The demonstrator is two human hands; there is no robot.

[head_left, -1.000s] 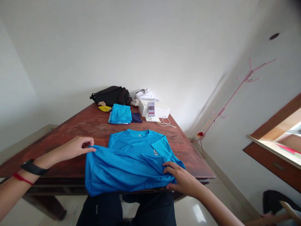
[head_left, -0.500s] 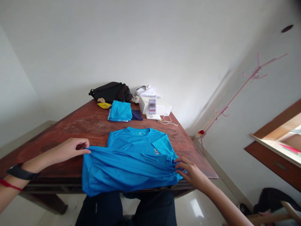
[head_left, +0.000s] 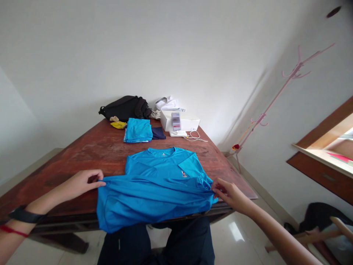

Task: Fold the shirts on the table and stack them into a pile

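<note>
A blue T-shirt [head_left: 160,198] lies on the near part of the wooden table, its collar toward the far side and its lower part folded up and hanging over the front edge. My left hand [head_left: 89,181] pinches the fold's left corner between thumb and fingers. At the right end of the fold, my right hand [head_left: 224,189] pinches the bunched cloth near the sleeve. A small logo shows on the shirt's chest, just above the fold.
On the table [head_left: 91,151] behind the shirt are folded blue clothes [head_left: 138,129], a dark blue cloth [head_left: 158,133], a yellow item [head_left: 118,125], a black bag [head_left: 122,107], and a white box [head_left: 190,123] with a phone [head_left: 175,121] before it. A pink rack [head_left: 275,96] stands right.
My right hand has moved slightly right and its fingers have closed on the shirt's edge, drawing the fold a little tauter. The camera view has shifted slightly.
</note>
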